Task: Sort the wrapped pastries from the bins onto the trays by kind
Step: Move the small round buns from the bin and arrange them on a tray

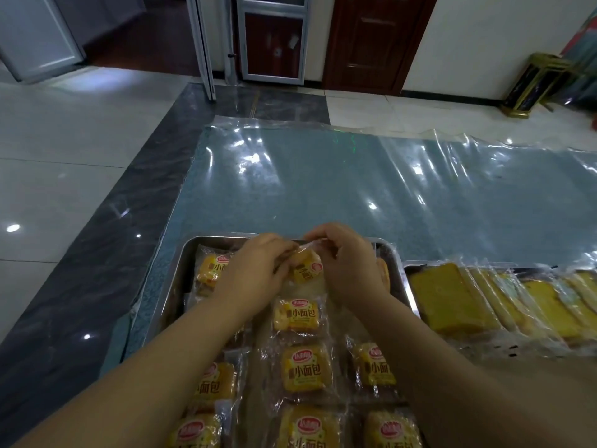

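Observation:
A metal tray [176, 279] in front of me holds several small wrapped buns with yellow labels, laid in rows. My left hand [255, 273] and my right hand [349, 266] both grip one wrapped small bun [307, 270] at the tray's far middle, fingers pinching its clear wrapper from either side. It sits just above the bun [298, 315] behind it in the middle row. A second tray [409, 270] to the right carries several long yellow cake slices [452, 299] in clear wrappers, overlapping in a row.
Both trays rest on a table covered with shiny clear plastic sheet [323, 182] that stretches far and right. Tiled floor lies to the left, doors at the back, a gold-framed stand [533, 85] at the far right. No bins are in view.

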Available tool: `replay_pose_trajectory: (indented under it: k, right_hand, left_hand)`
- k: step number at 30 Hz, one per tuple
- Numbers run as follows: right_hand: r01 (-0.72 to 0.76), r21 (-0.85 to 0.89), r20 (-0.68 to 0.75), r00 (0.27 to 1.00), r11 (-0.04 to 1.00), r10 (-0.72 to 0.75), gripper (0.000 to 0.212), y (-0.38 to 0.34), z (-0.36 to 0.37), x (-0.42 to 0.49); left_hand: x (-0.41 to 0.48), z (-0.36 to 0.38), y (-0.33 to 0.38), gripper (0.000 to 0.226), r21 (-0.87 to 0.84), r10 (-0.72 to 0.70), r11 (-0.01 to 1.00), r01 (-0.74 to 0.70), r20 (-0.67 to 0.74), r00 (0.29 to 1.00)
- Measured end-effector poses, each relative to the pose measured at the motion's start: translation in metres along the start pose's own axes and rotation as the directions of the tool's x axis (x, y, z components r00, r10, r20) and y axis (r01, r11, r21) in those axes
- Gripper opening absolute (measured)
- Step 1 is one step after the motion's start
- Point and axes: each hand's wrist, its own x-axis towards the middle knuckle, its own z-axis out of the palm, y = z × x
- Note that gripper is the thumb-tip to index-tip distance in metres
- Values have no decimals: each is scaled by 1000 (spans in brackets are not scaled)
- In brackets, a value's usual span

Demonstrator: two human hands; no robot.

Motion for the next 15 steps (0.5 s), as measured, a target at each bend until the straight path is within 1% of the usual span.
replay_pose_trajectory:
  k: [1,3,5,6,7,8,10,12,13,15]
  right_hand:
    - [-19,-9,-26,999,1000,19,19,2,-2,-2]
    - [-99,-56,-70,993,994,95,19,11,-8,-8]
    - [-201,-123,-103,977,972,189,20,24,-16,-17]
    - [-246,-175,-112,967,953,229,22,30,-20,-22]
    - [-292,-244,-108,956,925,273,25,37,-24,-27]
    - [-338,-323,-90,941,884,327,28,43,-27,-32]
    - [-422,-451,-29,888,786,460,34,53,-30,-41]
    - [-487,-494,17,823,720,568,41,59,-31,-47]
    - [-497,-499,33,808,710,589,41,61,-30,-49]
    - [-485,-498,44,814,719,579,32,62,-30,-49]
  left_hand:
    - [-1,3,1,21,-45,-41,998,40,-21,999]
    - [-4,11,2,11,-141,-175,977,162,-87,981]
    - [-6,19,1,17,-251,-339,920,301,-128,932]
    - [-6,23,-1,22,-278,-397,894,353,-125,909]
    - [-6,26,-4,26,-260,-428,883,390,-106,898]
    - [-7,28,-7,29,-200,-436,888,414,-82,896]
    - [-9,33,-13,32,-4,-411,911,412,-52,910]
    - [-11,35,-16,34,173,-370,911,374,-52,927]
    - [-12,36,-16,34,242,-347,905,349,-51,936]
    - [-14,37,-14,35,315,-288,906,283,-33,957]
